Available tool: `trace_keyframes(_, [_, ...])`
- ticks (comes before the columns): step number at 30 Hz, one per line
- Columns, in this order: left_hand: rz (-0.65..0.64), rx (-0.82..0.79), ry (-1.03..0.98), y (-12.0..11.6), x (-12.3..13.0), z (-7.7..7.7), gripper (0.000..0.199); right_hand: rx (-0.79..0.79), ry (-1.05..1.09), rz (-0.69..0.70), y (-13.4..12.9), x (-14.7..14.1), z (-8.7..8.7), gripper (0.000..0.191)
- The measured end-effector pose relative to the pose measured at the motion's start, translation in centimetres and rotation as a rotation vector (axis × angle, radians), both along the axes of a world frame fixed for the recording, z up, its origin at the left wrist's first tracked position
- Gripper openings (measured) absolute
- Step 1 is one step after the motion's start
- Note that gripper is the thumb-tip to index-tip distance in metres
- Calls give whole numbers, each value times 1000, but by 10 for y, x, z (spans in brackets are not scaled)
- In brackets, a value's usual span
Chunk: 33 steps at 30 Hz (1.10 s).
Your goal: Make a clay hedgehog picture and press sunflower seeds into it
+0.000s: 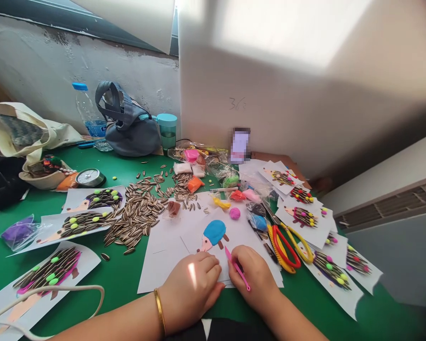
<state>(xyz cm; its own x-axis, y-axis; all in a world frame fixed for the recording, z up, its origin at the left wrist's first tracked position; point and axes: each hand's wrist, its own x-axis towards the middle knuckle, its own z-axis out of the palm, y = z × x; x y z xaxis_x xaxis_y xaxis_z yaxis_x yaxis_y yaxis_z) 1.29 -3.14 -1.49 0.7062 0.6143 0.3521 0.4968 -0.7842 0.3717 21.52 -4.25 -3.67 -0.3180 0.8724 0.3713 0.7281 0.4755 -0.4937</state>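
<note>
My left hand point(193, 279), with a gold bangle at the wrist, rests on the lower part of a white sheet point(173, 241). Its fingers are curled together, and what they hold, if anything, is hidden. My right hand point(253, 272) is closed around a pink plastic modelling-clay knife point(238, 269), its blade pointing up and away from me. Just beyond both hands lies a clay hedgehog point(215, 233) with a blue back, peach face and brown legs, flat on the paper. A ball of magenta clay point(235, 213) and a yellow clay lump point(220, 202) sit beyond it.
Sunflower seeds point(138, 213) are heaped left of the sheet. Red-handled scissors point(284, 248) and yellow-handled scissors point(298, 241) lie at right. Seed-covered hedgehog cards point(301, 215) are on both sides. A white cable point(92, 287) crosses the lower left. A bag point(135, 130) and phone point(239, 146) stand behind.
</note>
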Motion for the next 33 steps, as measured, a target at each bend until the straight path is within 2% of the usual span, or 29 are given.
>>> trace_keyframes(6, [-14, 1, -6, 1, 0, -2, 5, 88, -84, 12, 2, -7, -1, 17])
trace_keyframes(16, [-2, 9, -37, 0, 0, -2, 6, 88, -92, 9, 2, -9, -2, 18])
trace_keyframes(20, [1, 13, -30, 1, 0, -1, 6, 46, -43, -7, 3, -7, -1, 15])
trace_keyframes(24, [16, 20, 6, 2, -1, 1, 5, -101, 157, -65, 4, 5, 6, 7])
trace_keyframes(27, [42, 41, 19, 2, -2, 3, 9, -213, 266, 43, 7, 12, 12, 10])
trace_keyframes(30, [53, 55, 49, 2, -2, 2, 12, -179, 254, 149, 10, 13, 13, 14])
trace_keyframes(33, [48, 48, 89, 2, -2, 2, 12, -133, 223, 187, 11, 11, 11, 17])
